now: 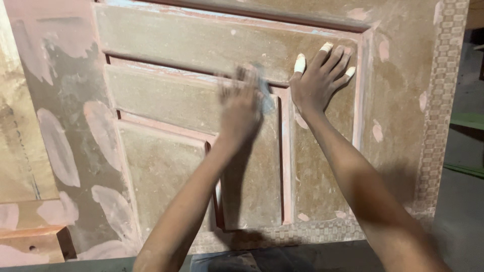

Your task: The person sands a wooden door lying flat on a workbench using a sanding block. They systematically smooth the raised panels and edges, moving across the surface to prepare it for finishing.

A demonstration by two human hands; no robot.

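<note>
A: What lies at the far left?

B: A wooden door lies flat under the camera, brown and dusty, with pale pink filler patches smeared down its left stile. Another piece of wood with the same pink patches sits at the lower left corner.

A: And moving in from there?

B: Raised panels framed by reddish moulding fill the middle of the door. The left hand is over the upper part of the middle panel, blurred. It seems to press a small greyish pad or sheet against the wood, fingers bent over it, though the blur hides exactly how tightly they close.

A: The other hand?

B: The right hand rests just to the right, across the moulding, palm down on the panel with its fingers spread wide and holding nothing. Several fingertips wear white wrapping.

A: And past it?

B: More small pink spots dot the right stile, and a carved basket-weave border runs down the door's right edge and along its near edge. Beyond that is grey floor.
</note>
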